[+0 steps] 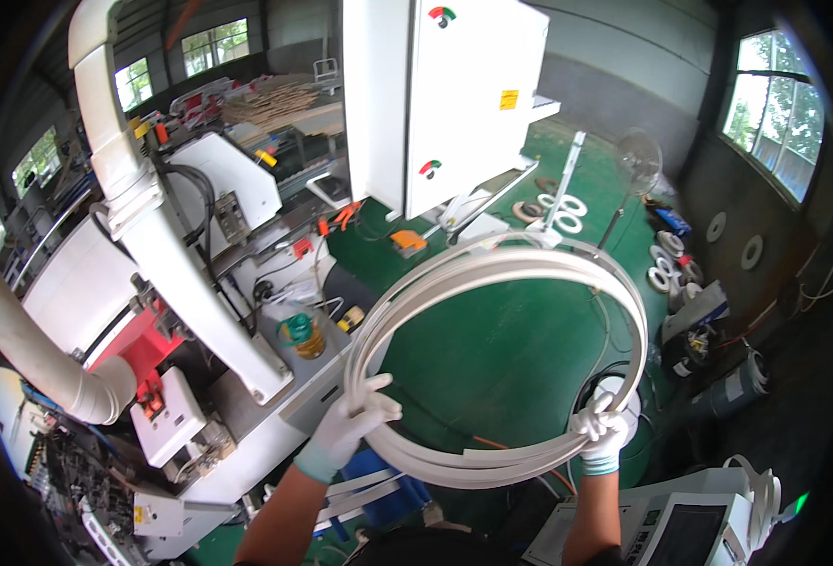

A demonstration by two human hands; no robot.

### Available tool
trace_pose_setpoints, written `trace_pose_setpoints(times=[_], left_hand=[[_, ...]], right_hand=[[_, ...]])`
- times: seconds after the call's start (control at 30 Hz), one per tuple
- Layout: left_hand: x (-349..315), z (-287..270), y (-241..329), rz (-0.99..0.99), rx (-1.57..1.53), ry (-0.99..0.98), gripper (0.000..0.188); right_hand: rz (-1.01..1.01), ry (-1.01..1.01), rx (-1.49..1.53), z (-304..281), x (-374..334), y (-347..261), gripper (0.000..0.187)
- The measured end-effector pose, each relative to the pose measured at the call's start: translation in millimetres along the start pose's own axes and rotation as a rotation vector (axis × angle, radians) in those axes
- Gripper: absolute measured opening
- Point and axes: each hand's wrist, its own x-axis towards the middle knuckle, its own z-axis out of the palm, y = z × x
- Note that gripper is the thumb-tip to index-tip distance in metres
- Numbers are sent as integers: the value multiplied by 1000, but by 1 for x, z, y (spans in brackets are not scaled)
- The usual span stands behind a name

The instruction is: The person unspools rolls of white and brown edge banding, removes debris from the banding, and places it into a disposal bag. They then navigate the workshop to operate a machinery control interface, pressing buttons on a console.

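Observation:
A wide hoop-shaped coil of white edge banding (501,460) hangs in front of me, its several flat turns lying loosely together. My left hand (360,420), in a white glove with a pale green cuff, grips the coil at its left side, some fingers pointing inward across the ring. On the lower right of the ring, my right hand (600,429) is closed round the strip, gloved the same way. Green floor shows through the middle of the coil.
A long machine with a white sloping post (199,302) stands at left. Ahead is a white cabinet (478,104). Smaller white rolls (567,212) lie on the green floor (492,358), near a standing fan (638,162). A control panel (680,533) is at lower right.

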Motion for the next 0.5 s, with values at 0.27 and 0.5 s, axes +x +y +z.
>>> trace_pose_setpoints(times=[0.27,0.5], left_hand=[[-7,-21,30,375,242,263,75],[11,26,36,167,555,-87,44]], right_hand=[[-92,-50,-731,88,5,-7,13],[6,-210,-1209,101,-3,-2,10]])
